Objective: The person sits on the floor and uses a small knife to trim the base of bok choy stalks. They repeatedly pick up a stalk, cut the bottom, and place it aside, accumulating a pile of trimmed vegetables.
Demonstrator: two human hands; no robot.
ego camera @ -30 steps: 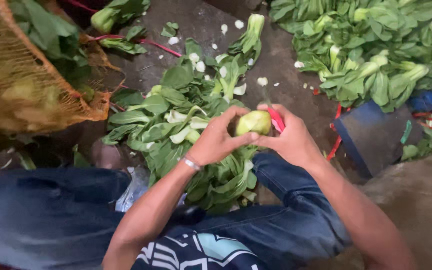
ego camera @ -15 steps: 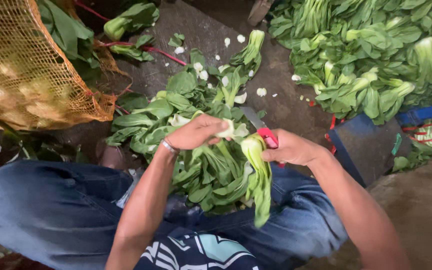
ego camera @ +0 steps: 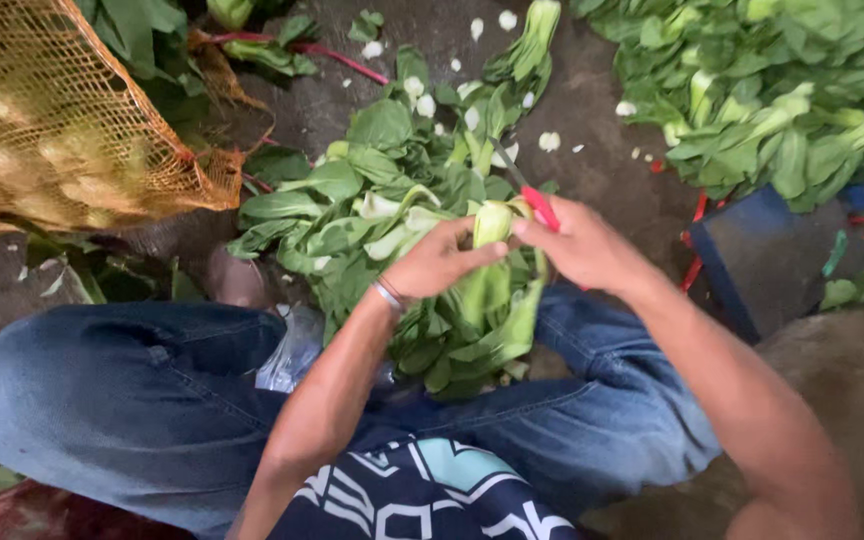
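My left hand [ego camera: 439, 262] grasps a bok choy [ego camera: 492, 290] by its pale stem. My right hand [ego camera: 580, 245], at its 3 o'clock, clenches a red-handled knife [ego camera: 537, 205]; leaf pile [ego camera: 372, 190] lies at 11 o'clock.

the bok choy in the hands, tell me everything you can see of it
The bok choy is one head of leafy greens with a pale, yellow-green stalk base and darker green leaves. It is held base up, leaves hanging down over the person's lap in blue jeans. The left hand grips the stalk from the side, and the right hand, holding a red-handled knife, meets it at the top. Behind it a pile of similar greens lies on the dark ground.
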